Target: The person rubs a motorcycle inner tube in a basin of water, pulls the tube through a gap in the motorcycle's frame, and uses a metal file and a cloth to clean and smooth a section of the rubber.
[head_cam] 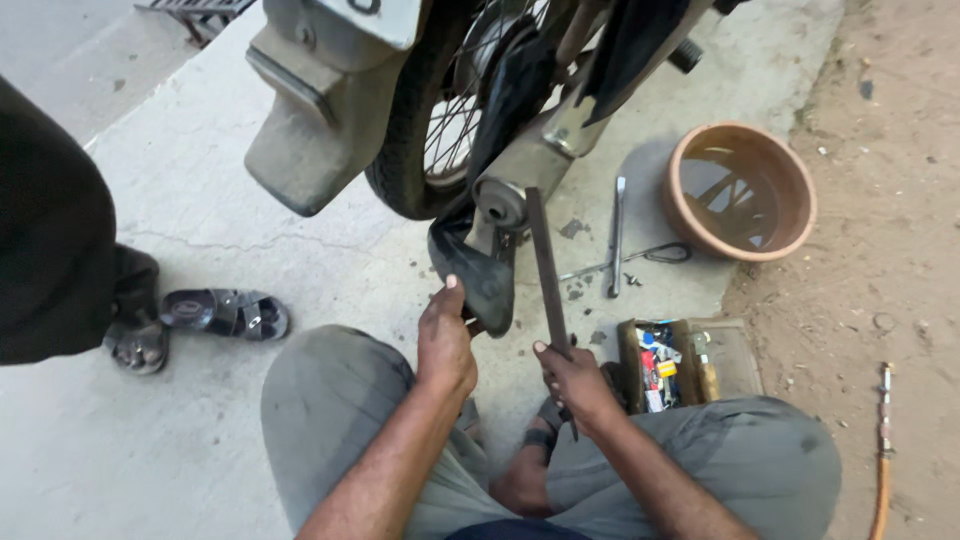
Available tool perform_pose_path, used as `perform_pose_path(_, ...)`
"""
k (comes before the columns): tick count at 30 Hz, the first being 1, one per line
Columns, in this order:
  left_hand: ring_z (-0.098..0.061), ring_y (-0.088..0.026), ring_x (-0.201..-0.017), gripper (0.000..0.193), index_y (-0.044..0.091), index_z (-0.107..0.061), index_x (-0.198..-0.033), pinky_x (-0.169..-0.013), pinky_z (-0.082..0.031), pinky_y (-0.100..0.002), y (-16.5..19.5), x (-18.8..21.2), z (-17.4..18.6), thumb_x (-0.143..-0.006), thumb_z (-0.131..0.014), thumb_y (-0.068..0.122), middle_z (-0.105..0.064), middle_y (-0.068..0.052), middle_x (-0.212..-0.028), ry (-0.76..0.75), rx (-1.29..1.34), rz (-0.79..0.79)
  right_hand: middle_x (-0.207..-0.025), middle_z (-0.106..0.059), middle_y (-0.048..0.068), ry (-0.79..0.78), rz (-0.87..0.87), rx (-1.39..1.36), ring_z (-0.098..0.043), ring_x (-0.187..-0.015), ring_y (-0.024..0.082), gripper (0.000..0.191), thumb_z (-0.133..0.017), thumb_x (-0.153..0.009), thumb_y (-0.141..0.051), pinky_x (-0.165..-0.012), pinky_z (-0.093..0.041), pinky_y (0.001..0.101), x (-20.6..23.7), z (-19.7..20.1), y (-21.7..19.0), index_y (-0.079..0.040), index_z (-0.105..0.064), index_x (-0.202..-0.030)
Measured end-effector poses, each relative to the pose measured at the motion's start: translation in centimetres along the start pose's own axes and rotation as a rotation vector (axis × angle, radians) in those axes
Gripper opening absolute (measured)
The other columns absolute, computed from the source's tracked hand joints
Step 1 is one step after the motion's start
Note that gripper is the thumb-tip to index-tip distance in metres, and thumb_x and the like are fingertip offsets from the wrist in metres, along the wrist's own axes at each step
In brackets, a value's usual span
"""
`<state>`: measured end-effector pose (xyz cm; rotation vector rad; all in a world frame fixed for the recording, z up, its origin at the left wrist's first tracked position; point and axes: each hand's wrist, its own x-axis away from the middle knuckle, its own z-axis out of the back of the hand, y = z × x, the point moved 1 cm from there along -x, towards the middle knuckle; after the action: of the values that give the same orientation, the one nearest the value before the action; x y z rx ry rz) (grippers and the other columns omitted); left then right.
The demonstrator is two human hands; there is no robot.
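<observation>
One black inner tube (pixel 478 275) pinched by left hand (pixel 444 340); right hand (pixel 575 380) grips one flat file (pixel 547 270), seemingly.

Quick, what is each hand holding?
Left hand: closed on the black rubber tube.
Right hand: closed around the long flat metal bar.

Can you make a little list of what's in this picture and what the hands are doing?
place: concrete ground beside dirt
left hand: grips black rubber inner tube
right hand: holds long dark flat metal bar
above: spoked motorcycle wheel
right side: round brown clay basin of water, open box of small tools
left side: another person's sandalled feet
</observation>
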<state>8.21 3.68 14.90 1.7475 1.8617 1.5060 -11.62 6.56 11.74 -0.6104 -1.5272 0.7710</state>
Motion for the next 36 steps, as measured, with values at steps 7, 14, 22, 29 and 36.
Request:
perform_pose_path(7,-0.067,-0.019,-0.083,0.034,0.004,-0.066,-0.103,-0.073,-0.055,-0.037,0.5,-0.2,0.1,-0.105,-0.051,0.034,-0.071,-0.008,-0.097,-0.002,0.043,0.0,-0.055,-0.043,-0.006,-0.042,0.08,0.155,-0.035,-0.046,0.006,0.036,-0.071,-0.093,-0.035,-0.043,-0.025,0.0287,-0.5,0.0,1.1,-0.011,-0.061,-0.068)
perform_pose_path(14,-0.063,-0.021,-0.079,0.038,0.002,-0.065,-0.1,-0.071,-0.055,-0.039,0.7,-0.2,0.2,-0.111,-0.051,0.036,-0.066,-0.01,-0.091,-0.068,0.026,-0.051,-0.056,-0.05,-0.004,-0.019,0.108,0.416,-0.042,-0.051,0.007,0.043,-0.072,-0.092,-0.04,-0.046,-0.034,0.0294,-0.6,0.0,1.4,-0.006,-0.061,-0.067)
perform_pose_path(22,-0.065,-0.019,-0.081,0.033,0.004,-0.067,-0.101,-0.071,-0.054,-0.037,1.1,0.0,-0.2,-0.106,-0.052,0.033,-0.07,-0.008,-0.095,0.0,0.049,-0.013,-0.057,-0.05,-0.004,-0.007,0.108,0.406,-0.044,-0.052,0.008,0.038,-0.07,-0.092,-0.038,-0.048,-0.035,0.0295,-0.3,0.1,1.0,-0.009,-0.062,-0.068)
perform_pose_path(29,-0.064,-0.018,-0.08,0.034,0.006,-0.069,-0.103,-0.071,-0.054,-0.035,0.7,-0.1,0.0,-0.104,-0.051,0.035,-0.07,-0.006,-0.094,-0.005,0.046,0.011,-0.078,-0.058,0.003,0.019,0.683,0.216,-0.054,-0.075,0.013,0.028,-0.059,-0.104,-0.024,-0.067,-0.045,0.0305,2.4,0.1,-0.8,-0.003,-0.063,-0.087)
perform_pose_path(36,-0.065,-0.018,-0.082,0.035,0.002,-0.068,-0.105,-0.073,-0.054,-0.035,-0.1,-0.6,0.3,-0.106,-0.053,0.033,-0.071,-0.007,-0.096,-0.022,0.034,-0.048,-0.12,-0.07,0.018,0.06,1.13,0.43,-0.068,-0.112,0.029,0.028,-0.051,-0.112,-0.024,-0.101,-0.053,0.0354,5.5,0.8,-5.6,0.0,-0.065,-0.116)
